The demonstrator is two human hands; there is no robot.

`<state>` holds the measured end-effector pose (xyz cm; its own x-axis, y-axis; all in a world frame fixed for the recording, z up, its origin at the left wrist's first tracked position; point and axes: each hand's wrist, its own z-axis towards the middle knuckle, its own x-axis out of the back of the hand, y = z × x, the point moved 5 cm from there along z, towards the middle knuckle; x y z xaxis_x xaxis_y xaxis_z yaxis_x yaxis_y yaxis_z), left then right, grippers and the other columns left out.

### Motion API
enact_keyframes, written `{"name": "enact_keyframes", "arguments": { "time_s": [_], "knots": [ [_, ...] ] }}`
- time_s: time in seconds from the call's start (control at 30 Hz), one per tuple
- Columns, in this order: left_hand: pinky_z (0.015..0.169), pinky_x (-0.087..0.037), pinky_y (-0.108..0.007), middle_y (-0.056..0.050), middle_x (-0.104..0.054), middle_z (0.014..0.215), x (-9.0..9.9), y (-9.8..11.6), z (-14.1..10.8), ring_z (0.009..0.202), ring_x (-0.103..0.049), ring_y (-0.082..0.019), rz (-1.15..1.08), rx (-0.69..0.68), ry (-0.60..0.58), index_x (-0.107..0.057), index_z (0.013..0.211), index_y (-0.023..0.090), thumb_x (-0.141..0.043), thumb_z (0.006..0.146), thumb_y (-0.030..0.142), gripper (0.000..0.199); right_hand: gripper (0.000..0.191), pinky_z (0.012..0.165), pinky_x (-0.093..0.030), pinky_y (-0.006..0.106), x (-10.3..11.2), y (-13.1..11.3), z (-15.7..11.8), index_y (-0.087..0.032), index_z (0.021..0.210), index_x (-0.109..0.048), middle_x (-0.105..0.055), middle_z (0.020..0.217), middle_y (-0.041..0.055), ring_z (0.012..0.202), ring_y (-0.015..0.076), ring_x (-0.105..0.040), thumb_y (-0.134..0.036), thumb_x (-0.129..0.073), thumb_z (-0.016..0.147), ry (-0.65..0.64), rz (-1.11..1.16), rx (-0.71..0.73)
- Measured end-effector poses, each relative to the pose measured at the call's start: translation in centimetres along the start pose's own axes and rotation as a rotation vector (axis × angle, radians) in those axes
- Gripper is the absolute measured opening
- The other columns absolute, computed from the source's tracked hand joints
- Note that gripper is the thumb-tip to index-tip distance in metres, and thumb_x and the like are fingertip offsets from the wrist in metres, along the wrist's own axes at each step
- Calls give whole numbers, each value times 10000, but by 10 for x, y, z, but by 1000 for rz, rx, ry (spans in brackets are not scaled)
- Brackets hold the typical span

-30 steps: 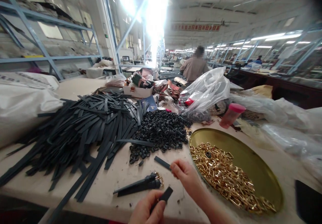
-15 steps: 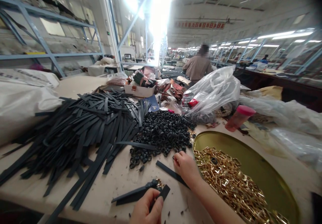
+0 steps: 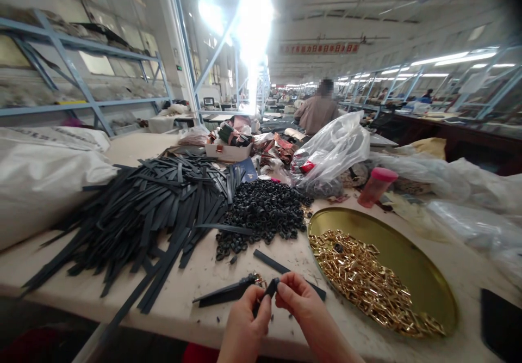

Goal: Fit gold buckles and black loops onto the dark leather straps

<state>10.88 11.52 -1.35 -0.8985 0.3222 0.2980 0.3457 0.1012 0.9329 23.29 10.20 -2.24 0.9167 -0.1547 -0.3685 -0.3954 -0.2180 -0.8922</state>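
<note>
Strip (image 3: 269, 289) found between the two hands, above the front of the table (image 3: 171, 325), a short length of it showing. Left hand (image 3: 248, 315) is closed on it, thumb against fingers. Right hand (image 3: 297, 292) is closed in a pinch on a dark piece (image 3: 277, 280) at the strip's upper end; cannot tell whether this is a separate ring or the strip's own tip.

Principal risk, in my judgement: the dark piece is small and held by fingertips alone, so a slight slip could drop it among the scraps on the table, where dark would be hard to pick out. The strip could also twist or bend if the two hands push unevenly.

Bundle (image 3: 224, 293) lies just beside the left hand, its metal end nearest the fingers; a careless sweep could scatter it. Loose strip (image 3: 267, 259) passes behind the right hand and could be dragged by the wrist.

Tray (image 3: 408, 238) stands to the right, holding buckles (image 3: 362, 276). One black ring (image 3: 338, 248) sits among them, a likely cause of mixed parts. Ring pile (image 3: 267, 210) and strip heap (image 3: 163, 205) touch, so reaching into either could disturb both.
</note>
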Motion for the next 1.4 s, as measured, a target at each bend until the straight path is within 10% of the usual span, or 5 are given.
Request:
{"name": "enact_keyframes", "arguments": {
  "time_s": [0.33,0.57,0.87,1.17,1.4],
  "knots": [
    [470,-298,-200,58,-416,535,4,-2,-14,479,-386,-90,73,-40,-138,-527,671,166,-428,784,312,209,242,615,-399,224,-5,14,-14,-159,816,-632,-597,694,-14,609,94,-498,-322,-708,655,-111,-54,-30],
    [646,-392,-247,23,-567,666,4,7,-26,650,-537,-145,-11,-61,-121,-396,1054,167,-398,761,164,294,215,606,-418,226,-13,19,-25,-174,758,-622,-607,678,-21,606,101,-530,-322,-717,635,-81,208,-101],
    [665,-395,-264,6,-576,696,13,-2,-23,675,-560,-169,64,-4,-58,-445,956,186,-451,751,250,215,341,549,-428,213,-10,41,-25,-158,680,-617,-615,630,-3,563,93,-535,-493,-673,648,-6,329,-174],
    [658,-386,-266,-26,-633,743,19,3,-23,695,-579,-188,259,89,-106,-523,878,183,-513,727,308,197,362,515,-406,182,-16,80,-29,-153,858,-595,-540,602,-40,473,44,-475,-418,-713,641,-267,439,-488],
    [578,-379,-232,-21,-638,679,12,-13,-23,656,-559,-164,113,145,-246,-563,728,156,-542,717,303,149,368,499,-324,186,-14,66,-31,-158,638,-502,-509,524,-43,472,59,-431,-457,-715,614,-217,307,-344]
  ]
}}
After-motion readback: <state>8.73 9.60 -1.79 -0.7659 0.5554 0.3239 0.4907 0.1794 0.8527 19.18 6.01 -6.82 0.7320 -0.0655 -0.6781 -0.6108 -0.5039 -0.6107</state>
